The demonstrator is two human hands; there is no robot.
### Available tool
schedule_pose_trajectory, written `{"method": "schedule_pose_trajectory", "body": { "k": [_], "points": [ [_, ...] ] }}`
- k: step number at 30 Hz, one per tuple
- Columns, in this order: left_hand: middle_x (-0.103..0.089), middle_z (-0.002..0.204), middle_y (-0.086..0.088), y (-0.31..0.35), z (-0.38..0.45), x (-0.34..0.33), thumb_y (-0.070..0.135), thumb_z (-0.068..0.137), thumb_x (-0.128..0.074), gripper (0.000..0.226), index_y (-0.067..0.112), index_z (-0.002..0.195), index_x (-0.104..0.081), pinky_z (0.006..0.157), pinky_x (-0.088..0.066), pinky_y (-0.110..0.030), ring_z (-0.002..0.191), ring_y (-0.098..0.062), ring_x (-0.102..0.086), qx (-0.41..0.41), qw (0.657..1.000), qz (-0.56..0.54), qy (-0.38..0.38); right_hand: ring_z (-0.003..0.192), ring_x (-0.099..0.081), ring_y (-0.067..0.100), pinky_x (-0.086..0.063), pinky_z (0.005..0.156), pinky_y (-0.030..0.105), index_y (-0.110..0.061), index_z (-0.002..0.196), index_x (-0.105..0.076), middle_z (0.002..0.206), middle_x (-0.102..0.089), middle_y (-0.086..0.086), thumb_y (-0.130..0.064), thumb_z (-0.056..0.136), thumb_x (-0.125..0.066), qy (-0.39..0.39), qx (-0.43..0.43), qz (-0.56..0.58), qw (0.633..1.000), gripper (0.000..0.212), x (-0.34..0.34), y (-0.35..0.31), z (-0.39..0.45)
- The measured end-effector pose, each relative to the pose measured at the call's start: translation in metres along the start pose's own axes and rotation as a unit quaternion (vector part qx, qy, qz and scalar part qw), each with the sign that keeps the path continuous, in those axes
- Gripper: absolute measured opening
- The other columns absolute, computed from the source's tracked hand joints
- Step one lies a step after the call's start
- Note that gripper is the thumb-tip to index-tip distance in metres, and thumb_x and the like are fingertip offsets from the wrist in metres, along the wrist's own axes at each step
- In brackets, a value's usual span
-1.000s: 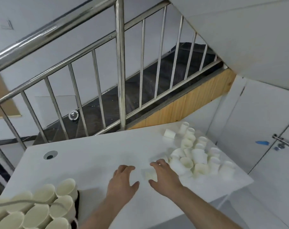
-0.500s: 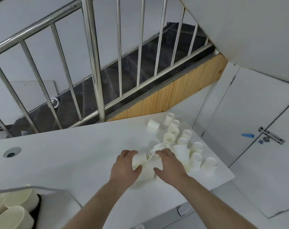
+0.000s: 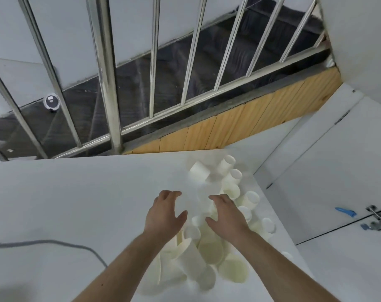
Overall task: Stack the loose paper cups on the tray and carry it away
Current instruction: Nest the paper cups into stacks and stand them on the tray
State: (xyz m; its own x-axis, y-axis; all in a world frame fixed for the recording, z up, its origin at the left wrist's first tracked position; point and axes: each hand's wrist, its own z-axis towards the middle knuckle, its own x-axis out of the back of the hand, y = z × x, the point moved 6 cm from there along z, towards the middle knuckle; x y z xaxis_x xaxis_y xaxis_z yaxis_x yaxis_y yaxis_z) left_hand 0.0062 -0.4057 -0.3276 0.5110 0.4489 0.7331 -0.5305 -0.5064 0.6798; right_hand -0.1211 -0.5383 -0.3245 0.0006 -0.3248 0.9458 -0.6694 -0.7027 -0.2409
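Lying between left hand [image 3: 163, 216] and right hand [image 3: 226, 216]: loose paper cups [image 3: 198, 253]

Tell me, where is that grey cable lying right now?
The grey cable lies on the white table at lower left, curving towards the left forearm, well left of the cups.

Count of items, head view.

Hands: 2, left hand [image 3: 163, 216] and right hand [image 3: 226, 214]. Table [image 3: 65, 203]: 1, white. Paper cups [image 3: 207, 253]: loose heap toward the table's right edge, roughly twenty; exact number cannot be told, as many overlap or blur. About six stand or lie at the far right corner, e.g. one on its side [image 3: 199, 172]. Grey cable [image 3: 54, 244]: 1, near the left edge. Railing bars [image 3: 108, 73]: about nine in view. Blue marker [image 3: 345, 212]: 1. Door latch [image 3: 379, 217]: 1.
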Motion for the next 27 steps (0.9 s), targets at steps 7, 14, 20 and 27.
{"method": "schedule_pose_trajectory", "body": {
  "k": [7,14,20,27],
  "points": [
    [-0.039,0.137,0.007,-0.020,0.053,-0.016,0.039,0.087,-0.059,0.056,0.027,0.138,-0.038,0.094,-0.047,-0.029,0.122,-0.012,-0.046,0.028,0.999,0.003,-0.026,0.132,-0.037,0.019,-0.043,0.099,0.032,-0.021,0.147,-0.031,0.145,-0.037,-0.002,-0.033,0.093,-0.058,-0.022,0.000,0.007,1.000,0.061,-0.011,0.012,0.083],
    [-0.036,0.137,0.009,-0.036,0.083,-0.030,0.038,0.088,-0.058,0.057,0.029,0.139,-0.036,0.092,-0.046,-0.027,0.121,-0.010,-0.047,0.050,0.998,-0.010,-0.037,0.137,-0.031,0.023,-0.039,0.105,0.036,-0.015,0.149,-0.027,0.152,-0.030,0.000,-0.027,0.091,-0.062,-0.013,-0.029,0.022,0.999,0.069,-0.012,0.029,0.164],
    [-0.037,0.136,0.011,-0.044,0.087,-0.035,0.038,0.089,-0.058,0.056,0.029,0.139,-0.037,0.093,-0.043,-0.022,0.122,-0.007,-0.045,0.058,0.998,-0.026,-0.023,0.135,-0.031,0.024,-0.045,0.098,0.038,-0.017,0.145,-0.029,0.147,-0.035,-0.002,-0.029,0.087,-0.066,-0.036,-0.032,-0.019,0.999,0.069,-0.032,0.033,0.201],
    [-0.040,0.135,0.009,-0.061,0.084,-0.031,0.039,0.089,-0.059,0.053,0.028,0.137,-0.040,0.093,-0.044,-0.023,0.119,-0.008,-0.048,0.084,0.996,-0.022,-0.014,0.122,-0.046,0.026,-0.043,0.091,0.035,-0.018,0.137,-0.037,0.134,-0.049,0.002,-0.031,0.085,-0.068,-0.050,-0.020,-0.003,0.999,0.062,-0.046,0.026,0.213]
  ]
}}
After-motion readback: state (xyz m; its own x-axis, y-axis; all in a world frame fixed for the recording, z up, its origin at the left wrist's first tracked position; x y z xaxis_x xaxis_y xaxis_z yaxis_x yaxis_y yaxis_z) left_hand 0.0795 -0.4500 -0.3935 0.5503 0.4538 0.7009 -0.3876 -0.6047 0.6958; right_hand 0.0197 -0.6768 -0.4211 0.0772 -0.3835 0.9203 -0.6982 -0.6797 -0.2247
